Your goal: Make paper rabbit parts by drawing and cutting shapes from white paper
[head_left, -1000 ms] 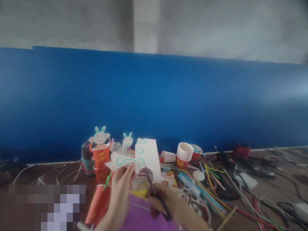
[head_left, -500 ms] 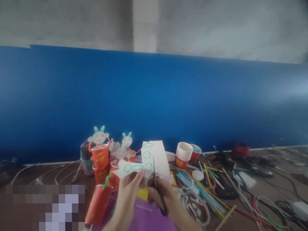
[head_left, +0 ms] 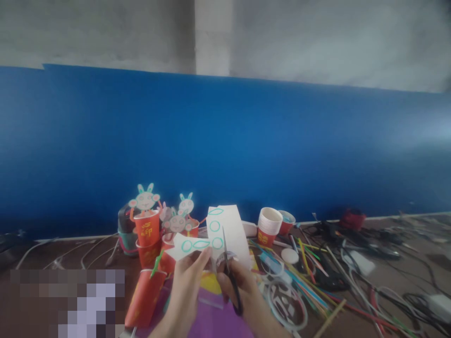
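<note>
White paper (head_left: 230, 232) with teal circles and leaf shapes drawn on it is pinched at its lower part by my left hand (head_left: 190, 277). Black-handled scissors (head_left: 233, 286) are gripped in my right hand (head_left: 243, 286), their blades pointing up at the paper beside a teal circle. Below both hands lies a purple sheet (head_left: 220, 321) with a yellow patch. Left of the paper, rabbit-face cutouts (head_left: 145, 201) stand above red paper cups (head_left: 147, 227).
A red cup (head_left: 143, 298) lies tilted at the lower left. Stacked paper cups (head_left: 269, 223) stand right of the paper. Farther right are colored sticks (head_left: 299, 277), a tape roll (head_left: 287, 305) and tangled cables (head_left: 419, 305). A blue partition (head_left: 225, 141) runs behind.
My right hand and the scissors have shifted very slightly left. The paper and my left hand look nearly unchanged.
</note>
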The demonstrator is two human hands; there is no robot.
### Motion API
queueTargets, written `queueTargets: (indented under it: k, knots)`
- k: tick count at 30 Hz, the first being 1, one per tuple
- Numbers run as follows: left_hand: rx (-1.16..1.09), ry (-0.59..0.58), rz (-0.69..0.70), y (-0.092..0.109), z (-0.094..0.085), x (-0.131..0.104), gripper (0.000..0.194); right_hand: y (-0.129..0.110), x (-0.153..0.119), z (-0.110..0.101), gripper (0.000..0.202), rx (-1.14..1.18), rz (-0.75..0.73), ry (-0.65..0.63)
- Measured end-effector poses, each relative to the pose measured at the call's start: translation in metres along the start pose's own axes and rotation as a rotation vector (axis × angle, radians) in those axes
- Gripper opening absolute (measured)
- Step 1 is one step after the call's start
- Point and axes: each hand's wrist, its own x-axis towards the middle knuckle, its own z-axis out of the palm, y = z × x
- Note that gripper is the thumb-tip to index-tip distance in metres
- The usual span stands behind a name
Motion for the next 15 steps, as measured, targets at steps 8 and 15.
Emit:
queueTargets:
  k: [8,15]
  knots:
    - [0.008,-0.032,0.006,-0.0011,0.0007,-0.0008,0.031,0.0072,0.0007,-0.0010,0.038,0.022,-0.003,0.017]
    - [0.037,0.058,0.009,0.0027,0.0046,-0.0053,0.024,0.0013,0.0033,-0.0010,0.046,0.004,0.002,0.077]
